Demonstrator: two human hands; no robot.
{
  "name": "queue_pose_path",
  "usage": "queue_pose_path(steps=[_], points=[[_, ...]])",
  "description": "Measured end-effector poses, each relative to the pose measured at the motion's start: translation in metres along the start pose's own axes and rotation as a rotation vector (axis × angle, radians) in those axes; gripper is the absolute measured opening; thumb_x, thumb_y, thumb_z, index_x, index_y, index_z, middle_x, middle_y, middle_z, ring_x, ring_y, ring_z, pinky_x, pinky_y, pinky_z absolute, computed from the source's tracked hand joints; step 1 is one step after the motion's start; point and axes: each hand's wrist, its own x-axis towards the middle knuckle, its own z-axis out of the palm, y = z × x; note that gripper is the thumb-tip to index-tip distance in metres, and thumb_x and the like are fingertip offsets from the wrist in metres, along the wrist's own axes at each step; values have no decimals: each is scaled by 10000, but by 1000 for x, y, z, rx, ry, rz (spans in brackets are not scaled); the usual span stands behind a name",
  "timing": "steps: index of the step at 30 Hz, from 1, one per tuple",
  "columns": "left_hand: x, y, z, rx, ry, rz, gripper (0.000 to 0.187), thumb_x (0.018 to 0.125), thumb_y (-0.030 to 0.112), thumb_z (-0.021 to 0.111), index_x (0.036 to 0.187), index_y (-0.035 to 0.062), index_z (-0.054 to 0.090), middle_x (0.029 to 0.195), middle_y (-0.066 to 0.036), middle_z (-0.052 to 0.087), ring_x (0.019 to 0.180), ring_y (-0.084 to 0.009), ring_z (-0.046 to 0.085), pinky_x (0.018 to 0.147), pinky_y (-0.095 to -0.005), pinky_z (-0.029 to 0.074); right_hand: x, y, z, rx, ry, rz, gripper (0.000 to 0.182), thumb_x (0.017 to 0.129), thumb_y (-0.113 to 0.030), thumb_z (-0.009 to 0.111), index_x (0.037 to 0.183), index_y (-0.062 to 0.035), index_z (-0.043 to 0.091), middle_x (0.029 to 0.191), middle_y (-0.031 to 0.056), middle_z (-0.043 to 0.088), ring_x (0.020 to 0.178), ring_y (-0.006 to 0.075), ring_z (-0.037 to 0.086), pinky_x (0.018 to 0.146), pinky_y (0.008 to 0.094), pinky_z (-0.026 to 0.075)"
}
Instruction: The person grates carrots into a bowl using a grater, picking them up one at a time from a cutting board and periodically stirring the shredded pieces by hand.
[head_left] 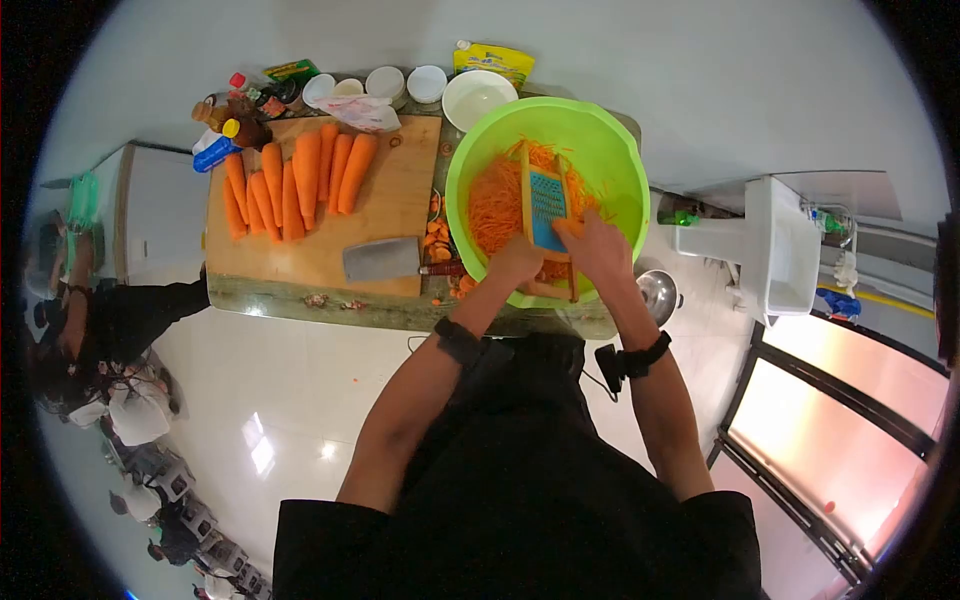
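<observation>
A grater (547,205) with a blue grating plate and a wooden frame leans in a large green basin (462,170). Shredded carrot (495,205) lies heaped in the basin around it. My left hand (517,260) is closed around the lower left side of the grater's frame. In my right hand (600,250) is a piece of carrot (569,228), pressed against the lower part of the grating plate. My right fingers cover most of that piece.
Several whole carrots (307,170) and a cleaver (382,260) lie on a wooden cutting board (400,190) to the left. Carrot scraps (438,240) sit between board and basin. Behind stand a white bowl (480,98) and bottles (247,132). Other people (100,330) are at far left.
</observation>
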Motion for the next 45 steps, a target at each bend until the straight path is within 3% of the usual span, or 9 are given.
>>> queue_pose_path(steps=[5,8,11,13,16,26,28,37,45], points=[[-39,30,-11,-1109,158,-107,374,947,335,522,1054,-22,489,802,-178,614,634,-308,640,541,-449,528,-11,-4,-4,6,-22,-23,504,815,-503,637,1010,-38,633,888,261,677,896,424,660,802,501,514],[-28,28,-11,-1074,250,-251,347,1009,297,427,1075,-32,516,805,-151,600,581,-297,610,509,-462,530,-21,-22,-13,29,-41,-72,481,812,-498,632,983,-49,637,876,254,679,880,417,665,794,497,517],[10,3,19,-361,307,-125,397,1049,289,347,1209,-36,510,852,-178,622,640,-304,628,526,-458,538,-13,-19,0,-25,-5,-96,464,814,-494,625,968,-56,635,854,246,680,856,417,669,779,500,521],[9,2,37,76,809,196,566,1046,440,309,958,-38,600,664,-190,569,663,-342,622,591,-474,527,-7,-13,8,-57,36,-68,457,816,-490,621,964,-58,633,843,243,680,843,419,670,769,503,524],[5,22,11,-109,274,-190,473,1067,281,298,1368,-66,413,888,-192,649,640,-309,632,518,-435,542,-3,-5,12,-89,48,-63,446,817,-481,621,968,-61,633,819,243,676,826,427,669,749,515,529],[8,12,14,435,309,-72,476,1054,200,343,1415,-111,346,808,-156,646,570,-253,617,411,-378,503,10,6,27,-80,125,-141,373,806,-418,628,946,-72,631,735,205,668,719,412,668,657,518,537],[20,-3,22,892,435,66,464,1045,165,363,1408,-124,345,791,-145,645,553,-242,611,405,-364,500,23,11,27,-82,118,-142,361,807,-411,625,932,-72,631,738,202,668,714,408,667,652,518,536],[6,15,9,189,382,-75,456,1057,246,294,1270,-118,467,723,-178,624,570,-318,614,476,-412,538,59,5,27,-170,105,-296,317,829,-381,603,901,-72,623,753,183,675,704,397,668,635,502,538],[23,-4,12,434,362,-18,516,1006,125,416,1450,-105,286,928,-233,626,681,-331,641,506,-421,543,115,-2,43,-102,183,-278,329,866,-379,563,930,-65,638,766,203,681,731,409,674,647,516,542]])
